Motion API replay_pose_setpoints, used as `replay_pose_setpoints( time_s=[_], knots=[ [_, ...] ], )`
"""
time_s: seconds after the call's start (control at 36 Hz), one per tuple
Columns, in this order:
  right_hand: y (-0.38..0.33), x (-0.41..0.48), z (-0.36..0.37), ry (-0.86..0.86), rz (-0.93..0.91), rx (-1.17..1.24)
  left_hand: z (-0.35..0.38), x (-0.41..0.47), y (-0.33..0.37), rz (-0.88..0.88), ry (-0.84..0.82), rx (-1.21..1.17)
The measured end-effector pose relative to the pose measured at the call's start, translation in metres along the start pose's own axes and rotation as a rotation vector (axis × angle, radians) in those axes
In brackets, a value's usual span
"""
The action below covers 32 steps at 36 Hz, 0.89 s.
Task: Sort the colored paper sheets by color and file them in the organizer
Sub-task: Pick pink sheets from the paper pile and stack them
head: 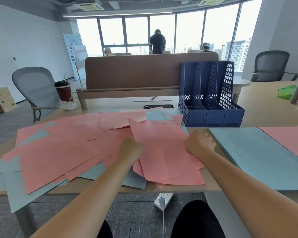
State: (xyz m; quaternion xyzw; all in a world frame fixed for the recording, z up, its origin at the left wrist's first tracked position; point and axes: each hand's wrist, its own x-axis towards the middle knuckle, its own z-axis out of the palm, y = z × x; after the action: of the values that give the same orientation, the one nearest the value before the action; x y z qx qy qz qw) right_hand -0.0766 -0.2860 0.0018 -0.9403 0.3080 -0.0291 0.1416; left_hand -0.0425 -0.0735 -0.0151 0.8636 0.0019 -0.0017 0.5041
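Currently pink sheets (162, 146) are held above the mixed pile (62, 152), gripped by left hand (131, 148) and, seemingly, right hand (200, 143). Edges should be squared on the table (261, 109) before filing in the organizer (212, 116) behind.

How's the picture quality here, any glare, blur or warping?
Head view: the windows are blown out white, so the standing person is a dark silhouette; wide-angle warping bows them and tilts the blue organizer; the pink sheets, left hand and right hand are evenly lit, slightly soft.
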Motion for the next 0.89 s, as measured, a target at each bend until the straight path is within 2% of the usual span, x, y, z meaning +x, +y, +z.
replay_pose_setpoints(
  time_s=[0.11,0.28,0.53,0.78,0.89],
  knots=[
    [0.002,0.006,-0.002,-0.042,0.012,0.011,0.0,0.005,0.001,0.025,0.016,0.099],
    [0.001,0.009,0.001,-0.025,0.004,-0.031,0.004,0.006,0.003,0.005,-0.032,0.055],
    [0.002,0.012,0.004,0.073,-0.075,0.15,0.005,0.005,0.005,-0.012,-0.022,0.047],
    [0.006,0.001,-0.013,0.21,-0.197,0.223,0.001,-0.007,0.021,-0.022,0.037,0.093],
    [0.002,-0.009,-0.031,0.278,-0.246,0.248,-0.007,-0.013,0.035,0.05,0.071,0.096]
  ],
)
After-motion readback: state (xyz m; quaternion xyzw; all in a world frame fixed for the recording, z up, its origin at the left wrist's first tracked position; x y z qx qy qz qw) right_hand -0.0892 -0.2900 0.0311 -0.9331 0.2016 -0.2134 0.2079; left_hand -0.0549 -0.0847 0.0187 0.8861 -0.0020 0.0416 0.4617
